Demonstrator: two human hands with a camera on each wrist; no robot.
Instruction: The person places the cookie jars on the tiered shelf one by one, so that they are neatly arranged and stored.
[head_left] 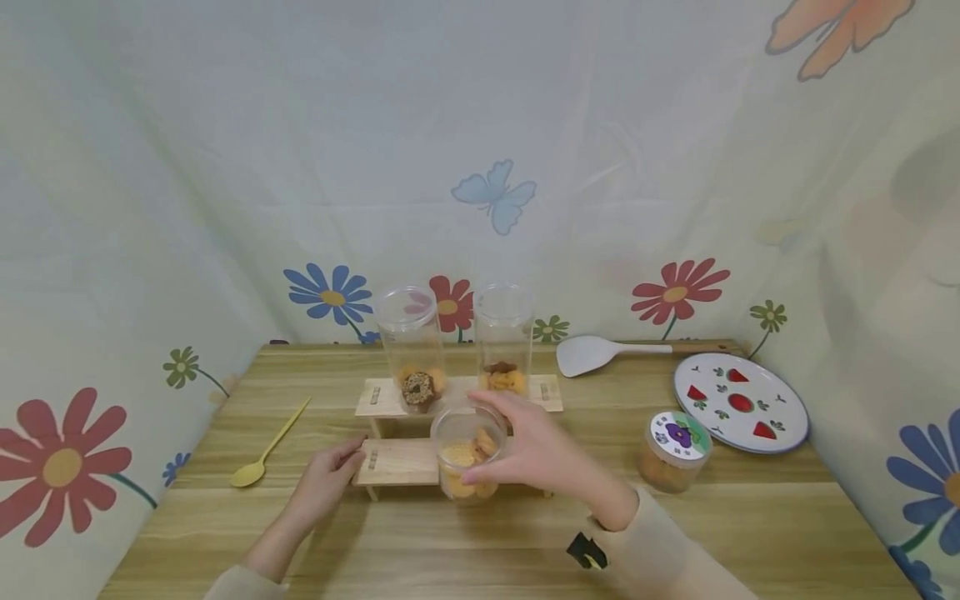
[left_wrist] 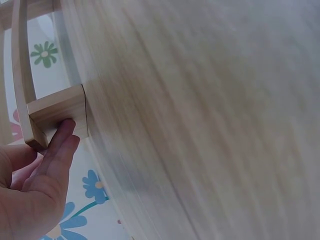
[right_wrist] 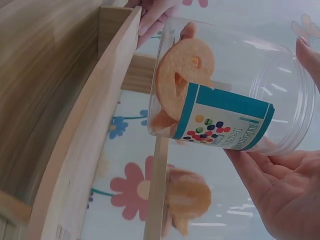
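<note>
Head view looking down, wrist views close, wooden stand [head_left: 393,462] shared

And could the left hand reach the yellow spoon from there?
Probably yes: the left hand holds the wooden rack, but nothing stands between that hand and the yellow spoon lying nearby.

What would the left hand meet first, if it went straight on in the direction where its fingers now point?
The left hand would likely first meet the left end of the lower wooden shelf; its fingertips seem to touch that end, though the exact contact is hard to judge.
</note>
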